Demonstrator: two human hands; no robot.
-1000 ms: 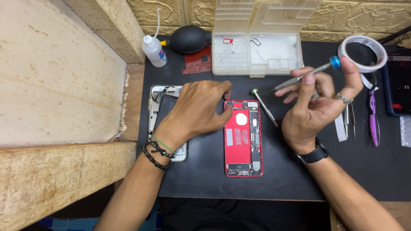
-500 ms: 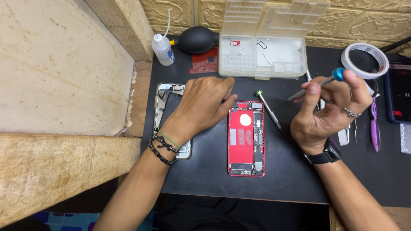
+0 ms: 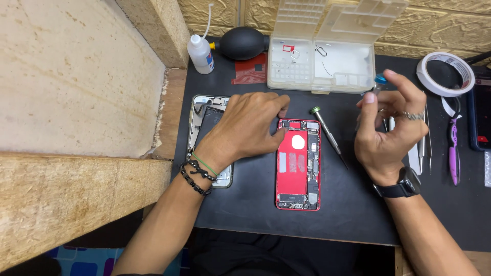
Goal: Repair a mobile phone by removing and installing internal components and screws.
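Note:
A red opened phone body [image 3: 299, 164] lies face down on the black mat [image 3: 353, 204], its inner parts showing. My left hand [image 3: 245, 128] rests flat on the mat with its fingertips touching the phone's top left corner. Under that wrist lies a detached screen frame [image 3: 200, 115]. My right hand [image 3: 391, 128] is raised to the right of the phone, fingers closed around a small blue-capped screwdriver [image 3: 379, 83] held nearly upright. A second screwdriver with a green cap [image 3: 327, 134] lies loose on the mat between the phone and my right hand.
An open clear parts box [image 3: 322, 64] stands at the back, with a black air blower [image 3: 240, 43] and a small white bottle [image 3: 200, 53] to its left. A tape roll [image 3: 444, 74], tweezers [image 3: 423, 140] and a purple tool [image 3: 453, 153] lie right. A stone block [image 3: 76, 82] walls the left.
My right hand has turned the blue-capped screwdriver from lying slanted across my fingers to nearly upright and has drawn it in closer. The left hand has stayed at the phone's corner.

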